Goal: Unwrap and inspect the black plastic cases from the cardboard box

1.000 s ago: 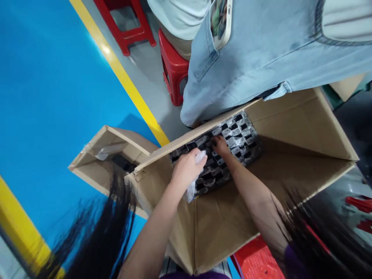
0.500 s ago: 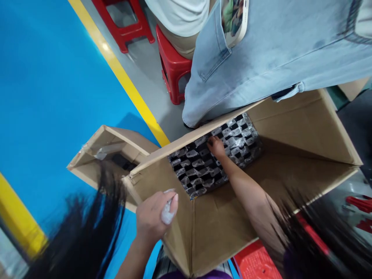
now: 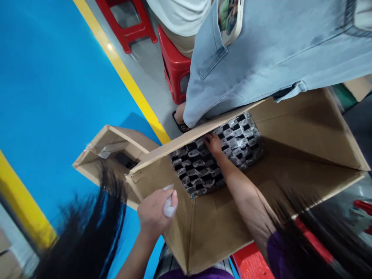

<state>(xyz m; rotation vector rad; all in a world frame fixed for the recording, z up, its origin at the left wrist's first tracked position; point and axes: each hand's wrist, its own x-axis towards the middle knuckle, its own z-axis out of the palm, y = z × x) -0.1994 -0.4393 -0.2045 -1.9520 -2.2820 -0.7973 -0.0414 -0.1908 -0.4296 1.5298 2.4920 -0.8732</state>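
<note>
My left hand [image 3: 157,211] is closed around a crumpled piece of clear plastic wrap [image 3: 169,207], above the near left corner of a large cardboard box [image 3: 221,228]. Deep inside that box, my right hand [image 3: 213,144] reaches down with curled fingers onto a layer of small black parts [image 3: 200,168] in clear plastic wrapping. These parts lie in tight rows, giving a checkered look. The fingertips are at the layer's far edge, and what they pinch, if anything, is too small to make out.
A smaller cardboard box [image 3: 95,145] with a dark item and plastic inside adjoins the big box at left. A person in light denim [image 3: 261,50] stands against the far side. Red stools [image 3: 174,64] and a yellow floor line [image 3: 124,77] lie beyond. Loose hair covers both lower corners.
My right hand has shifted slightly left over the layer of black parts. My left hand still grips the plastic wrap. The view has moved a little, showing the other person's foot.
</note>
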